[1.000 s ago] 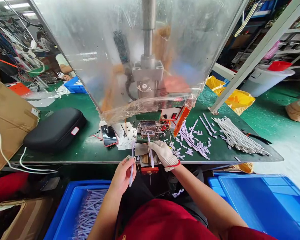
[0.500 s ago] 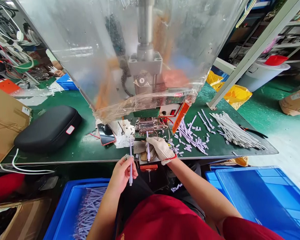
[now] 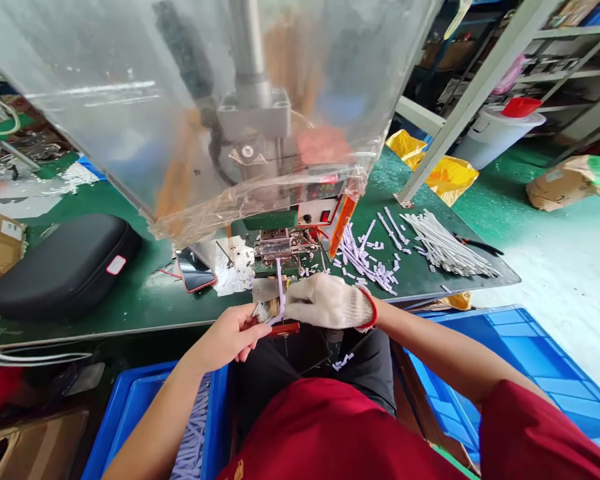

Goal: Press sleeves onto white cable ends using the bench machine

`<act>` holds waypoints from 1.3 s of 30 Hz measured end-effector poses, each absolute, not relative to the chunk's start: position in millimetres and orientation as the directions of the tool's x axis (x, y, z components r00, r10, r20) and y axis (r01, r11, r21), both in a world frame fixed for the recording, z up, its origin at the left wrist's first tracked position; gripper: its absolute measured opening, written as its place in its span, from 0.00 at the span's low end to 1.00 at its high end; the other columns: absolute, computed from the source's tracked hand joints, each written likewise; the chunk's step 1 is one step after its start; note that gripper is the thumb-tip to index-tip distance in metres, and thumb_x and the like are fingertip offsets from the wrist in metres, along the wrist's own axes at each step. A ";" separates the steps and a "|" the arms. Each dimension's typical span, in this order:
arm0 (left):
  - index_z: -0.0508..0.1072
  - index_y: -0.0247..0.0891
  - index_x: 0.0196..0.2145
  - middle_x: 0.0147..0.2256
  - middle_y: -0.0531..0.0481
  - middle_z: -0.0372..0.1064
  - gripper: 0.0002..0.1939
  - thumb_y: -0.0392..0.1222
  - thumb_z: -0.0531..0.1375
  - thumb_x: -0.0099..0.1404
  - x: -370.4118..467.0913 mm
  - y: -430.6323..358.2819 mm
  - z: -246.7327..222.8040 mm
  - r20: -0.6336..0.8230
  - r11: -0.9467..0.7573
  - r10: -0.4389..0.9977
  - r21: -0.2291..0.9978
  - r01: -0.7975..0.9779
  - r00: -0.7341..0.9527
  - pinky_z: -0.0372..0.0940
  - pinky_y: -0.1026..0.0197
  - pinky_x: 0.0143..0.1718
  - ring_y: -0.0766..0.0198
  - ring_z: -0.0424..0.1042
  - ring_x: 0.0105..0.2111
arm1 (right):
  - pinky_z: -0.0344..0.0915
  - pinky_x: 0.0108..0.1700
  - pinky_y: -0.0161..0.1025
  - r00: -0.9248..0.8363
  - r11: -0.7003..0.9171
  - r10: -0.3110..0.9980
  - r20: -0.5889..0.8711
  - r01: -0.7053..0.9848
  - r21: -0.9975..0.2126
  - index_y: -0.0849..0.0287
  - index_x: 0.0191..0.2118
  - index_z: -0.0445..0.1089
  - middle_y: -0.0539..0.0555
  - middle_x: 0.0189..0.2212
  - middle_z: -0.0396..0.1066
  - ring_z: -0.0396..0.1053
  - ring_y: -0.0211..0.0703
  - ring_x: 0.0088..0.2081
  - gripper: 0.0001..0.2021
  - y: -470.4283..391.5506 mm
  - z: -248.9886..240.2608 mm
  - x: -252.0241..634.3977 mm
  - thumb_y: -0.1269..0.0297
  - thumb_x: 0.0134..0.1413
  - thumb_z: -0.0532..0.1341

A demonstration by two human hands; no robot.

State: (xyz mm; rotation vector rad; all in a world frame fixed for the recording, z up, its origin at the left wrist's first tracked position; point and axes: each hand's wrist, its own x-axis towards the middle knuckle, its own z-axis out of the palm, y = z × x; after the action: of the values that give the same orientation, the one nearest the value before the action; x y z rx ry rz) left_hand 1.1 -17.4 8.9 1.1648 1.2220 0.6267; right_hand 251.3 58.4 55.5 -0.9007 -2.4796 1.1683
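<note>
A black case [image 3: 63, 267] with a pale label lies by the near edge of the bench [image 3: 173, 313], toward its left end, a carton [image 3: 0, 243] beside it. Right of the case, farther back from that edge, lies a phone [image 3: 196, 271]. A white cable [image 3: 40, 361] hangs below the near edge. Black-handled pliers [image 3: 483, 247] lie by the right edge, near the front corner; farther back stands a post [image 3: 433, 150]. Beyond that edge are yellow bags [image 3: 453, 181], a bucket [image 3: 497, 139] topped with something red [image 3: 521, 107], and a brown package [image 3: 555, 188].
</note>
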 end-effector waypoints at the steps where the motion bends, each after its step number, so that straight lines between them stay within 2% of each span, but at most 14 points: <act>1: 0.71 0.38 0.28 0.16 0.56 0.63 0.11 0.47 0.66 0.62 2.9 -18.0 13.1 -0.398 0.344 0.861 0.914 0.213 0.317 0.50 0.70 0.13 0.72 0.59 0.11 | 0.60 0.32 0.31 -0.797 0.474 0.603 -0.026 0.384 -0.792 0.57 0.36 0.76 0.49 0.29 0.73 0.67 0.34 0.29 0.11 52.2 55.8 254.3 0.59 0.63 0.58; 4: 0.75 0.38 0.32 0.16 0.57 0.60 0.08 0.44 0.68 0.59 10.2 -23.8 20.4 -0.443 0.396 0.784 0.897 0.199 0.435 0.46 0.69 0.13 0.73 0.54 0.11 | 0.60 0.31 0.30 -0.836 0.362 0.548 -0.033 0.272 -0.892 0.59 0.32 0.74 0.48 0.27 0.70 0.66 0.33 0.27 0.11 29.8 53.0 263.2 0.60 0.62 0.58; 9: 0.78 0.37 0.34 0.16 0.56 0.59 0.12 0.38 0.73 0.52 -1.5 -38.1 16.8 -0.513 0.506 0.690 0.846 0.168 0.510 0.43 0.68 0.13 0.73 0.53 0.11 | 0.61 0.29 0.31 -0.778 0.149 0.618 -0.114 0.258 -0.955 0.59 0.27 0.71 0.49 0.24 0.70 0.65 0.35 0.25 0.11 8.2 49.2 292.4 0.60 0.57 0.60; 11: 0.77 0.37 0.32 0.13 0.58 0.57 0.12 0.43 0.73 0.53 -21.5 -42.0 11.2 -0.532 0.531 0.745 0.838 0.125 0.403 0.38 0.69 0.11 0.75 0.49 0.10 | 0.58 0.23 0.31 -0.653 0.021 0.738 -0.169 0.273 -0.962 0.59 0.27 0.69 0.49 0.21 0.68 0.64 0.35 0.22 0.13 19.3 49.6 319.5 0.57 0.58 0.58; 13: 0.75 0.39 0.34 0.12 0.61 0.51 0.12 0.48 0.70 0.58 -39.7 -42.2 3.3 -0.489 0.496 0.863 0.868 -0.031 0.124 0.36 0.70 0.12 0.76 0.45 0.09 | 0.58 0.22 0.32 -0.384 -0.048 0.902 -0.199 0.368 -0.928 0.59 0.30 0.69 0.51 0.22 0.69 0.64 0.37 0.21 0.14 43.0 47.8 350.1 0.56 0.60 0.55; 15: 0.72 0.40 0.37 0.16 0.61 0.55 0.15 0.47 0.70 0.57 -43.7 -36.9 -7.2 -0.411 0.387 0.907 0.897 -0.213 -0.085 0.45 0.72 0.14 0.75 0.50 0.12 | 0.62 0.27 0.32 -0.138 -0.055 0.976 -0.172 0.602 -0.797 0.59 0.36 0.72 0.52 0.26 0.73 0.69 0.39 0.25 0.12 73.8 39.9 372.0 0.58 0.60 0.55; 17: 0.69 0.39 0.35 0.20 0.61 0.55 0.17 0.45 0.72 0.53 -28.9 -26.2 -19.6 -0.356 0.304 0.929 0.892 -0.336 -0.103 0.48 0.72 0.16 0.76 0.52 0.15 | 0.65 0.35 0.34 -0.094 0.027 0.992 -0.083 0.810 -0.585 0.55 0.44 0.74 0.53 0.33 0.77 0.74 0.43 0.33 0.13 103.8 25.2 376.6 0.60 0.61 0.55; 18: 0.67 0.38 0.31 0.19 0.62 0.51 0.18 0.46 0.72 0.53 -16.1 -19.3 -25.8 -0.340 0.288 0.936 0.890 -0.353 -0.093 0.46 0.72 0.16 0.77 0.48 0.15 | 0.66 0.39 0.37 -0.119 0.075 0.991 -0.065 0.882 -0.465 0.55 0.45 0.75 0.55 0.35 0.78 0.75 0.46 0.36 0.14 116.8 16.6 372.4 0.59 0.62 0.54; 21: 0.67 0.38 0.30 0.16 0.66 0.43 0.19 0.51 0.71 0.56 27.0 3.8 -41.7 -0.336 0.298 0.933 0.921 -0.250 -0.125 0.38 0.71 0.15 0.78 0.41 0.13 | 0.67 0.45 0.44 -0.158 0.136 0.980 -0.124 0.976 -0.173 0.63 0.45 0.76 0.66 0.43 0.76 0.75 0.58 0.45 0.19 143.9 -4.9 347.7 0.55 0.63 0.54; 23: 0.72 0.36 0.36 0.14 0.67 0.43 0.22 0.55 0.70 0.55 48.0 18.7 -48.3 -0.339 0.320 0.932 0.936 -0.145 -0.133 0.36 0.71 0.15 0.77 0.41 0.12 | 0.67 0.47 0.44 -0.144 0.129 0.975 -0.169 0.987 -0.101 0.67 0.45 0.76 0.70 0.46 0.75 0.73 0.61 0.49 0.18 153.5 -11.4 334.2 0.59 0.62 0.55; 26: 0.74 0.33 0.34 0.11 0.67 0.44 0.27 0.60 0.70 0.50 61.7 35.7 -52.2 -0.343 0.333 0.929 0.939 -0.091 -0.139 0.37 0.70 0.15 0.77 0.43 0.11 | 0.66 0.48 0.42 -0.145 0.127 0.972 -0.185 0.986 -0.106 0.67 0.45 0.76 0.70 0.45 0.75 0.73 0.58 0.50 0.16 158.6 -12.4 331.4 0.62 0.62 0.55; 30: 0.73 0.34 0.27 0.10 0.67 0.44 0.26 0.61 0.72 0.44 61.7 41.0 -45.4 -0.367 0.338 0.922 0.917 -0.210 -0.120 0.37 0.70 0.13 0.78 0.43 0.10 | 0.67 0.43 0.42 -0.135 0.119 0.973 -0.187 0.989 -0.093 0.66 0.46 0.75 0.69 0.42 0.76 0.75 0.58 0.45 0.20 154.0 -14.9 343.4 0.55 0.62 0.54; 35: 0.72 0.34 0.25 0.10 0.65 0.45 0.21 0.54 0.73 0.49 53.8 25.6 -26.4 -0.358 0.314 0.931 0.885 -0.343 -0.071 0.40 0.71 0.13 0.78 0.44 0.10 | 0.63 0.41 0.40 -0.202 0.186 0.966 -0.162 0.976 -0.111 0.64 0.40 0.75 0.66 0.39 0.77 0.74 0.55 0.42 0.13 147.7 -23.1 345.7 0.63 0.59 0.55; 39: 0.72 0.34 0.24 0.10 0.66 0.44 0.20 0.52 0.73 0.50 40.2 8.5 -22.9 -0.336 0.265 0.936 0.872 -0.412 -0.108 0.41 0.72 0.13 0.79 0.44 0.11 | 0.61 0.36 0.38 -0.146 0.126 0.985 -0.089 0.971 -0.201 0.61 0.43 0.74 0.61 0.35 0.76 0.74 0.50 0.38 0.15 151.7 -17.7 352.4 0.61 0.61 0.53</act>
State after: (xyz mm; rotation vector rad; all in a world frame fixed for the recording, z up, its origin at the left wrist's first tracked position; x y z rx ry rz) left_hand 40.2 8.5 -22.9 0.5987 1.1614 1.2618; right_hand 352.4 151.7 -17.7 -2.0082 -2.3076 0.3249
